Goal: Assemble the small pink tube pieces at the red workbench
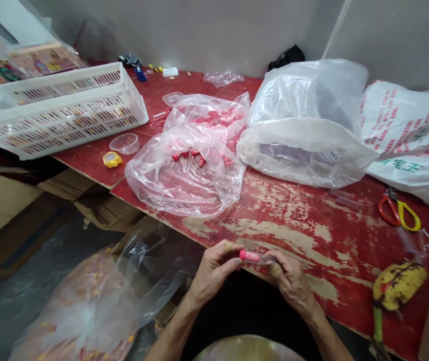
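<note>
Clamping a pink-capped clear tube [254, 257], left hand [213, 269] at cap, right hand [290, 280] at clear end

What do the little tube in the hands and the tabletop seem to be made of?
The small tube looks like clear, glossy plastic, since it is see-through behind its pink cap, though glass can't be ruled out. The tabletop looks like wood or board under worn red paint, with pale patches where the paint has flaked.
</note>
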{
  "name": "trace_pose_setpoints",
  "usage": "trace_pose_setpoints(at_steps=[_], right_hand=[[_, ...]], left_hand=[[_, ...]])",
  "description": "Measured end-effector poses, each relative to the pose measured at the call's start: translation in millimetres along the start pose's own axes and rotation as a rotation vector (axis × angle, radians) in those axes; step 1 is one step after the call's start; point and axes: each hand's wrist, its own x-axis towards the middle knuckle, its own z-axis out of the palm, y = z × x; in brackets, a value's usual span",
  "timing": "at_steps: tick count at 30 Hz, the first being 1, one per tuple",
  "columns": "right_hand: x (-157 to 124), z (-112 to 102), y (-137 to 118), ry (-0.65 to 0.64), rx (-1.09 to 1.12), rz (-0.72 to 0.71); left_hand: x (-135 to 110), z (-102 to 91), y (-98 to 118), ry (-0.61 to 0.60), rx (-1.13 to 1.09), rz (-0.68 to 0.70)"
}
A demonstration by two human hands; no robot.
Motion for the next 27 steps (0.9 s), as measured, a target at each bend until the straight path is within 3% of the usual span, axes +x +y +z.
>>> trace_pose_setpoints(at_steps=[9, 16, 22, 27], right_hand=[[-1.2, 3.4, 1.3, 0.053, -0.099, -0.194], [-4.5, 8.8, -1.1, -0.060, -0.069, 0.115], [-5.3, 8.2, -7.6, -0.025, -0.090, 0.071], [-3.4, 8.9, -8.8, -0.020, -0.029, 0.162]], left_hand=[[-2.8, 3.9, -4.8, -0.033, -0.243, -0.166], [-6.2, 5.9, -9.6, 0.004, -0.194, -0.097], [-6.8, 7.9, -11.1, 0.024, -0.275, -0.149], [-8.6, 8.1, -12.3, -0.011, -0.219, -0.099]])
